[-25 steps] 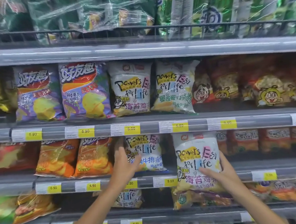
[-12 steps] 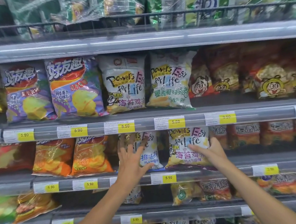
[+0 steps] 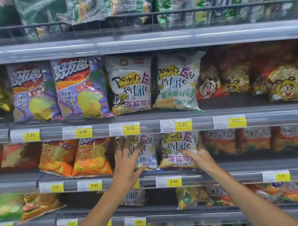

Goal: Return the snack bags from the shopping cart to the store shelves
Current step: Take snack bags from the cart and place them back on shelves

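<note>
Two hands — left hand point(image 3: 126, 164), right hand point(image 3: 199, 157) — two white snack bags point(image 3: 179, 146)

Both my bare forearms reach up and forward from the bottom of the view. My left hand point(image 3: 126, 164) is spread flat, fingers straight and splayed, thumb out to the right. My right hand point(image 3: 200, 157) is turned sideways, thumb pointing left, its fingers curled out of sight.

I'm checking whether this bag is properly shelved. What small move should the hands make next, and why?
Probably let go with the right hand: the white snack bag it grips already stands upright on the shelf, beside the matching bag that the left hand steadies with flat fingers.
</note>
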{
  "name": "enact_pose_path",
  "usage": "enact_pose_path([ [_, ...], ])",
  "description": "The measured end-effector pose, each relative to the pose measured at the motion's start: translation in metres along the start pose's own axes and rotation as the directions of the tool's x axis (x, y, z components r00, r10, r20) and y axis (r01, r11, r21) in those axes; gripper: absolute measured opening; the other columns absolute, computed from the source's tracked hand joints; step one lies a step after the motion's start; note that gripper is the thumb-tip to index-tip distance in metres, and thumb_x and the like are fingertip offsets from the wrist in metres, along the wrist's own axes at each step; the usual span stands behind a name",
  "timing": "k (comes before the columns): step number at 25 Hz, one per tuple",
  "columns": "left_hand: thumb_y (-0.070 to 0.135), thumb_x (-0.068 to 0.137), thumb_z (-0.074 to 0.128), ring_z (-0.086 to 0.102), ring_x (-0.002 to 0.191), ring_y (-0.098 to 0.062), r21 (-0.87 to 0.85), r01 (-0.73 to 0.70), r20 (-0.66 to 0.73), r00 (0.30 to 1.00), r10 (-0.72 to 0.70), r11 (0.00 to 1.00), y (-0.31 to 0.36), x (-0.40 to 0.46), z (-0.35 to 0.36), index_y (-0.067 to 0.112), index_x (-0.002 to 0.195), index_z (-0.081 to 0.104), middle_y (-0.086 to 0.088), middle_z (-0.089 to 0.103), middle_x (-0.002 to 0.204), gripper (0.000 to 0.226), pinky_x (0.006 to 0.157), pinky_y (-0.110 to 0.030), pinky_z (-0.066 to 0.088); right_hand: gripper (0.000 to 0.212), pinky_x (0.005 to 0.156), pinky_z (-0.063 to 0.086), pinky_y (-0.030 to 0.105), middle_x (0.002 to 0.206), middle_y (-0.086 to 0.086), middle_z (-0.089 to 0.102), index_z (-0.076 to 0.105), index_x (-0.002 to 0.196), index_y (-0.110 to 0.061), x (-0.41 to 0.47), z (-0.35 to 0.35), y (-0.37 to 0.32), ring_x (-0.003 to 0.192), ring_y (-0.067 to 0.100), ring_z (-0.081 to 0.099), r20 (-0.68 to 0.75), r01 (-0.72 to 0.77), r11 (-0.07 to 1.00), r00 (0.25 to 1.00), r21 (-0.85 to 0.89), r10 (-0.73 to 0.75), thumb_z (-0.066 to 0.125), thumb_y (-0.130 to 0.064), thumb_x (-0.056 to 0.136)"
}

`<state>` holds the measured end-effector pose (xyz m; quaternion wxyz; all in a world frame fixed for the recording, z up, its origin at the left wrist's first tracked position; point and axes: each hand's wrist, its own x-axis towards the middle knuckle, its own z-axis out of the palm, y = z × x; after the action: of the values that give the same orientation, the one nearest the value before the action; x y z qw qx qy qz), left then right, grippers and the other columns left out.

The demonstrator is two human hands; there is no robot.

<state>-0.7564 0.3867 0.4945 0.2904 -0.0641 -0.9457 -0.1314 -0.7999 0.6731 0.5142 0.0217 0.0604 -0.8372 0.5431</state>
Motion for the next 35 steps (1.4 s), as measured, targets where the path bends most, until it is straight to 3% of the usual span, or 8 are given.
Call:
enact_pose_path([
  [5, 0.054, 0.075, 0.076, 0.039, 0.11, -0.034, 0.101, -0.073, -0.042, 0.996, 0.078, 0.992, -0.003, -0.004, -0.003, 0.026, 0.132, 0.042, -0.006, 0.037, 0.116, 0.073, 0.097, -0.058, 0.046, 0.081, 0.064, 0.04, 0.026, 0.075, -0.015, 0.05, 0.055, 0.113, -0.011, -0.012, 0.001, 0.002, 0.066, 0.006, 0.048, -0.143, 0.106, 0.991, 0.983, -0.082, -0.117, 0.074, -0.076, 0.069],
  [9, 0.062, 0.07, 0.076, 0.043, 0.109, -0.037, 0.173, -0.089, -0.016, 0.995, 0.094, 0.981, 0.003, 0.001, -0.005, 0.026, 0.132, 0.045, -0.007, 0.038, 0.117, 0.078, 0.097, -0.058, 0.044, 0.078, 0.085, 0.053, 0.032, 0.104, -0.004, 0.053, 0.051, 0.117, -0.011, -0.019, 0.017, -0.004, 0.096, 0.012, 0.057, -0.201, 0.105, 0.969, 0.968, -0.222, -0.151, 0.071, -0.073, 0.074],
  [13, 0.062, 0.07, 0.077, 0.043, 0.124, -0.041, 0.218, -0.132, 0.022, 0.991, 0.13, 0.967, 0.004, 0.006, -0.006, 0.032, 0.153, 0.031, -0.011, 0.051, 0.123, 0.099, 0.111, -0.059, 0.032, 0.069, 0.048, 0.036, 0.018, 0.064, -0.004, 0.057, 0.057, 0.077, -0.013, -0.009, 0.009, -0.002, 0.048, 0.006, 0.046, -0.029, 0.07, 0.953, 0.996, -0.295, -0.082, 0.06, -0.082, 0.072],
  [19, 0.065, 0.082, 0.064, 0.023, 0.137, -0.037, 0.211, -0.161, 0.07, 0.986, 0.149, 0.964, 0.002, 0.008, -0.01, 0.033, 0.159, 0.013, -0.015, 0.051, 0.139, 0.098, 0.12, -0.053, 0.003, 0.048, 0.044, 0.034, 0.016, 0.06, -0.006, 0.059, 0.066, 0.079, -0.013, -0.016, -0.003, -0.007, 0.041, 0.0, 0.048, 0.053, 0.053, 0.959, 0.998, -0.278, -0.04, 0.067, -0.06, 0.088],
  [23, 0.071, 0.09, 0.04, 0.035, 0.127, -0.032, 0.121, -0.111, 0.118, 0.988, 0.097, 0.987, 0.002, -0.002, -0.02, 0.029, 0.15, 0.034, -0.003, 0.041, 0.131, 0.073, 0.117, -0.052, 0.022, 0.059, 0.091, 0.051, 0.022, 0.12, -0.005, 0.056, 0.054, 0.127, -0.013, -0.033, 0.003, -0.011, 0.101, 0.0, 0.058, -0.075, 0.066, 0.97, 0.993, -0.236, -0.086, 0.074, -0.051, 0.086],
  [27, 0.054, 0.098, 0.047, 0.004, 0.152, -0.027, 0.015, -0.149, 0.082, 0.986, 0.147, 0.989, -0.008, -0.031, -0.031, 0.034, 0.156, 0.022, 0.005, 0.014, 0.161, 0.066, 0.123, -0.047, 0.005, 0.078, 0.12, 0.02, 0.028, 0.149, -0.019, 0.029, 0.032, 0.155, -0.025, -0.055, 0.022, -0.018, 0.143, 0.0, 0.027, -0.256, 0.402, 0.902, 0.865, -0.159, -0.431, 0.076, -0.028, 0.091],
  [30, 0.045, 0.099, 0.054, 0.007, 0.153, -0.024, 0.001, -0.181, 0.083, 0.98, 0.18, 0.983, -0.023, -0.066, -0.042, 0.031, 0.156, 0.025, 0.008, 0.014, 0.165, 0.064, 0.123, -0.046, 0.013, 0.06, 0.122, 0.025, 0.029, 0.15, -0.014, 0.045, 0.047, 0.148, -0.024, -0.06, 0.047, -0.016, 0.144, 0.001, 0.035, -0.025, 0.637, 0.756, 0.762, -0.153, -0.647, 0.072, -0.023, 0.094],
  [35, 0.051, 0.1, 0.048, 0.017, 0.151, -0.023, 0.141, 0.0, 0.191, 0.981, -0.027, 0.99, -0.066, -0.149, -0.064, 0.027, 0.154, 0.033, 0.008, 0.026, 0.161, 0.061, 0.12, -0.054, 0.022, 0.062, 0.123, 0.028, 0.033, 0.157, -0.021, 0.036, 0.04, 0.153, -0.035, -0.067, 0.12, -0.012, 0.149, 0.003, 0.028, 0.504, 0.709, 0.685, 0.659, -0.169, -0.558, 0.049, -0.06, 0.097],
])
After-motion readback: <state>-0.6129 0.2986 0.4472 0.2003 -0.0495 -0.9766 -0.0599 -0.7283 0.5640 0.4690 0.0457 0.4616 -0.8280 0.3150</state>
